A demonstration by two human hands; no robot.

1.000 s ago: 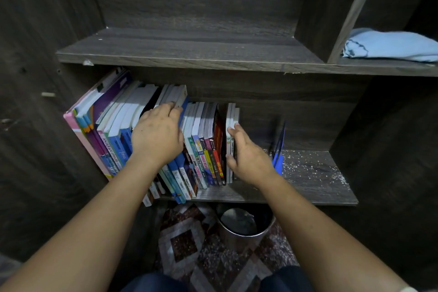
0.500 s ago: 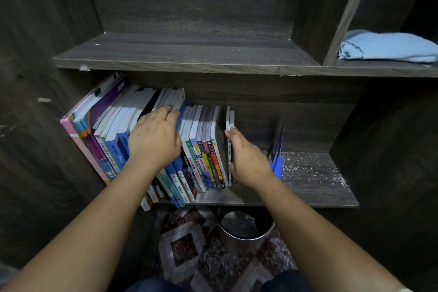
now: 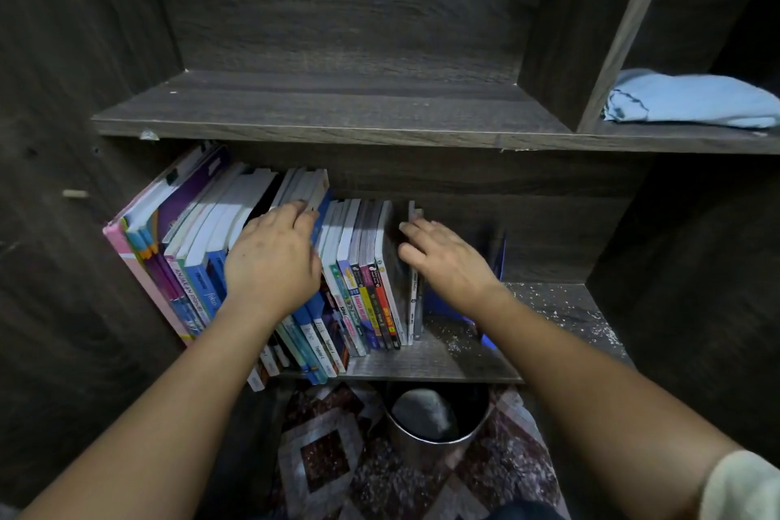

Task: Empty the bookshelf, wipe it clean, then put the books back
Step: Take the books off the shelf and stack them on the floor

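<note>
A row of colourful books point(image 3: 363, 291) stands leaning left on the lower shelf point(image 3: 426, 363) of a dark wood bookshelf. My left hand point(image 3: 274, 262) rests on top of the leaning books, its fingertips at the upper edges of the white-paged ones point(image 3: 304, 186). At the row's right end my right hand point(image 3: 447, 262) holds two thin books point(image 3: 415, 304), thumb on their left side and fingers over their top. A narrow gap separates these from the rest of the row.
White crumbs and dust point(image 3: 557, 308) cover the right part of the lower shelf. A blue bookend point(image 3: 500, 258) stands behind my right wrist. A folded light-blue cloth point(image 3: 692, 101) lies in the upper right compartment. A metal bin point(image 3: 434, 422) sits on the patterned rug point(image 3: 329, 456) below.
The two thin books have parted from the row, and a gap has opened to their left. My right thumb now sits at that gap. My left hand stays on the leaning books.
</note>
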